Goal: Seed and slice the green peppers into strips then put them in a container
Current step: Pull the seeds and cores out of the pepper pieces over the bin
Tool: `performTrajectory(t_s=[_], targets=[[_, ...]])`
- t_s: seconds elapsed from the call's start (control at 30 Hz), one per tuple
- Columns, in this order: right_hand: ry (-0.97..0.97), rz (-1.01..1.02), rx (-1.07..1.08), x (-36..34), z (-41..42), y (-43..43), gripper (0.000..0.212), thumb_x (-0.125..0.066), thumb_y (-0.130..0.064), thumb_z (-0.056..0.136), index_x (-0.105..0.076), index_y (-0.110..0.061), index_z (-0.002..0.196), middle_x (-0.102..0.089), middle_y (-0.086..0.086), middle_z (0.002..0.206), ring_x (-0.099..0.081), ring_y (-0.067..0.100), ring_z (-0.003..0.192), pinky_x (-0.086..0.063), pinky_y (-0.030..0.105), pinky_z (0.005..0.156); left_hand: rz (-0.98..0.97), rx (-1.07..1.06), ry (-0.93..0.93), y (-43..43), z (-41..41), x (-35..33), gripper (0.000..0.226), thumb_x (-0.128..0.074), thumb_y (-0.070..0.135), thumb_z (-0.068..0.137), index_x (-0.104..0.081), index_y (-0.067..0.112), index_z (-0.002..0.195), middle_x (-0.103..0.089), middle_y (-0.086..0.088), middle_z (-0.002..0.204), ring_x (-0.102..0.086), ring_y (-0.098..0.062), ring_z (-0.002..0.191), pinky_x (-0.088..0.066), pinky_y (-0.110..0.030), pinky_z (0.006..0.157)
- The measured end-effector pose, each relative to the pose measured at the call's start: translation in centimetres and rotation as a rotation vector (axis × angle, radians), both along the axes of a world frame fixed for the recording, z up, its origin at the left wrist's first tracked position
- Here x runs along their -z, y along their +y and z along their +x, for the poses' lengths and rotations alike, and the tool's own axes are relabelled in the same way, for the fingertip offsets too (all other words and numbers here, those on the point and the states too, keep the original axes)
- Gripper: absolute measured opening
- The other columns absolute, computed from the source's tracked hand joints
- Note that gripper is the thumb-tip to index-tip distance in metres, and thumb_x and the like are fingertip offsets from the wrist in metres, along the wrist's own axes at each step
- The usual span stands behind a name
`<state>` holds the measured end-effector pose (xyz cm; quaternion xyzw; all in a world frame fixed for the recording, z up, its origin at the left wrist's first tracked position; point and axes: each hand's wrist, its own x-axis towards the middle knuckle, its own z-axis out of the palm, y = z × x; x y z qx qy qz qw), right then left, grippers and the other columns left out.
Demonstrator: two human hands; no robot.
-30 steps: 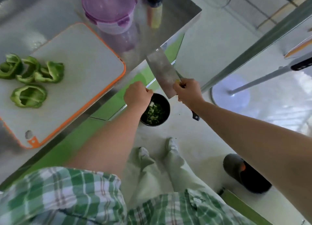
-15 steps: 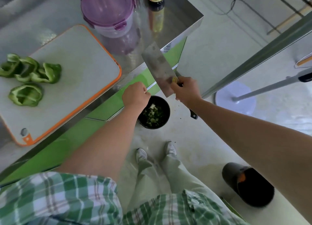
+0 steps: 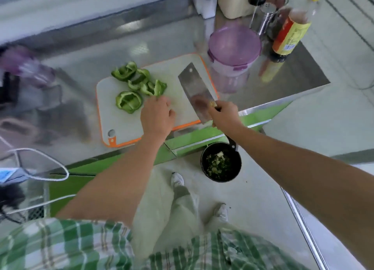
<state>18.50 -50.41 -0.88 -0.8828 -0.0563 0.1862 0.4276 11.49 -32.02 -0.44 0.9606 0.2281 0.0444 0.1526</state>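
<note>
Now the hands have moved over the board (image 3: 125, 126): left (image 3: 157, 115) touching peppers (image 3: 141, 81), right (image 3: 224, 115) gripping cleaver (image 3: 195, 87).

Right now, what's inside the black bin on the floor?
Green and pale scraps lie in the black bin; whatever sits beneath them is covered.

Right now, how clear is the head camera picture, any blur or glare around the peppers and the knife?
Head view: the pepper pieces on the cutting board and the cleaver are fairly sharp; the left edge is smeared, a purple object there unreadable; the steel counter carries bright glare and reflections; wide-angle distortion stretches the corners.
</note>
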Motion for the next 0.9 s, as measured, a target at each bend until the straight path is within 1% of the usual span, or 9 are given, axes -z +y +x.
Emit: performTrajectory(t_s=[0.07, 0.17, 0.33, 0.47, 0.53, 0.67, 0.73, 0.83, 0.9], targets=[[0.008, -0.028, -0.034, -0.2, 0.8, 3.1, 0.032, -0.050, -0.020, 0.090, -0.047, -0.013, 0.059, -0.050, 0.007, 0.052, -0.064, 0.031, 0.059, -0.051, 0.042, 0.060, 0.040, -0.014, 0.002, 3.3, 0.2, -0.1, 0.028, -0.058, 0.017, 0.085, -0.060, 0.011, 0.113, -0.058, -0.010, 0.114, -0.048, -0.031, 0.110, -0.043, -0.041, 0.088], [0.001, -0.127, -0.019, -0.3, 2.1, 6.8, 0.032, -0.044, -0.035, 0.093, -0.054, -0.023, 0.065, -0.061, -0.002, 0.050, -0.066, 0.022, 0.056, -0.054, 0.036, 0.064, 0.089, 0.035, 0.007, 7.1, 0.8, -0.2, 0.034, -0.059, 0.013, 0.083, -0.058, 0.011, 0.117, -0.056, -0.011, 0.119, -0.047, -0.032, 0.111, -0.037, -0.038, 0.091], [0.089, -0.206, -0.017, -1.0, 4.0, 10.0, 0.028, -0.040, -0.026, 0.099, -0.060, -0.013, 0.087, -0.069, 0.007, 0.071, -0.059, 0.014, 0.052, -0.038, 0.016, 0.039, 0.110, 0.220, 0.051, 10.5, 2.9, 0.3, 0.044, -0.063, 0.009, 0.079, -0.060, 0.017, 0.123, -0.050, -0.011, 0.128, -0.044, -0.032, 0.117, -0.039, -0.038, 0.091], [0.157, -0.179, -0.004, 0.0, 4.7, 11.2, 0.023, -0.044, -0.022, 0.097, -0.061, -0.009, 0.089, -0.065, 0.008, 0.063, -0.058, 0.015, 0.047, -0.040, 0.021, 0.043, 0.270, 0.337, 0.205, 10.5, 4.1, 1.2, 0.036, -0.071, 0.028, 0.083, -0.062, 0.025, 0.117, -0.042, -0.010, 0.131, -0.039, -0.031, 0.118, -0.037, -0.040, 0.097], [0.183, -0.187, -0.006, 0.4, 5.0, 11.4, 0.023, -0.044, -0.023, 0.097, -0.059, -0.011, 0.085, -0.064, 0.005, 0.059, -0.057, 0.016, 0.046, -0.038, 0.021, 0.041, 0.277, 0.347, 0.167, 10.6, 4.6, 1.7, 0.027, -0.071, 0.033, 0.083, -0.065, 0.025, 0.107, -0.044, -0.009, 0.126, -0.040, -0.031, 0.115, -0.037, -0.039, 0.093], [0.145, -0.177, -0.001, 0.2, 5.8, 11.3, 0.024, -0.045, -0.023, 0.097, -0.058, -0.011, 0.080, -0.061, 0.005, 0.057, -0.055, 0.014, 0.045, -0.042, 0.023, 0.047, 0.063, 0.471, 0.018, 11.0, 6.3, 1.9, 0.020, -0.065, 0.031, 0.089, -0.066, 0.013, 0.097, -0.059, -0.009, 0.107, -0.049, -0.029, 0.101, -0.038, -0.039, 0.081], [0.124, -0.183, 0.000, 0.0, 6.7, 11.2, 0.026, -0.045, -0.024, 0.097, -0.061, -0.008, 0.085, -0.061, 0.006, 0.057, -0.055, 0.015, 0.045, -0.048, 0.026, 0.049, -0.239, 0.462, 0.021, 10.4, 7.1, 0.9, 0.018, -0.061, 0.027, 0.092, -0.064, 0.009, 0.096, -0.063, -0.009, 0.092, -0.053, -0.026, 0.089, -0.038, -0.036, 0.075], [0.114, -0.160, -0.001, 0.0, 8.0, 11.0, 0.029, -0.045, -0.026, 0.098, -0.063, -0.005, 0.089, -0.062, 0.007, 0.056, -0.058, 0.020, 0.049, -0.055, 0.036, 0.061, -0.677, 0.272, 0.182, 9.3, 8.2, -0.2, 0.014, -0.056, 0.025, 0.094, -0.056, 0.014, 0.085, -0.055, 0.001, 0.072, -0.050, -0.020, 0.074, -0.035, -0.032, 0.062], [0.108, -0.171, -0.031, -0.1, 8.7, 10.8, 0.029, -0.045, -0.028, 0.098, -0.062, -0.008, 0.087, -0.063, 0.006, 0.058, -0.058, 0.016, 0.047, -0.055, 0.035, 0.062, -0.624, 0.282, 0.261, 8.9, 8.3, 0.1, 0.020, -0.060, 0.033, 0.092, -0.052, 0.016, 0.084, -0.053, 0.003, 0.072, -0.051, -0.019, 0.070, -0.034, -0.030, 0.057]])
